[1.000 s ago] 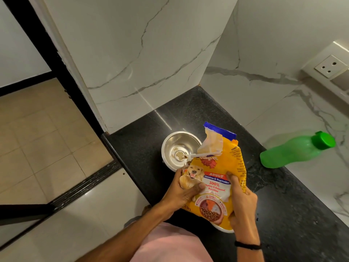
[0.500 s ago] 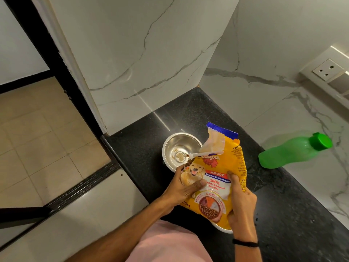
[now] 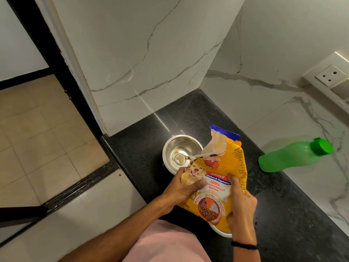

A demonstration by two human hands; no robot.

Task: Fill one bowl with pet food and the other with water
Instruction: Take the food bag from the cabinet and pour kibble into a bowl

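Note:
A yellow pet food bag (image 3: pixel 221 173) with a torn blue top is held upright over the black counter (image 3: pixel 294 224). My left hand (image 3: pixel 186 190) grips its left side and my right hand (image 3: pixel 239 203) grips its right side. Behind the bag's left corner stands a steel bowl (image 3: pixel 179 148) with a few crumbs of food at its bottom. The rim of a second steel bowl (image 3: pixel 221 231) peeks out under the bag near my right hand. A green water bottle (image 3: pixel 294 156) with a green cap lies against the right wall.
Marble walls close the counter's far and right sides. A wall socket (image 3: pixel 329 75) sits high on the right. The counter's left edge drops to a tiled floor (image 3: pixel 37 138) with a black door frame.
The bag and both hands have stayed almost still; the view shifted slightly.

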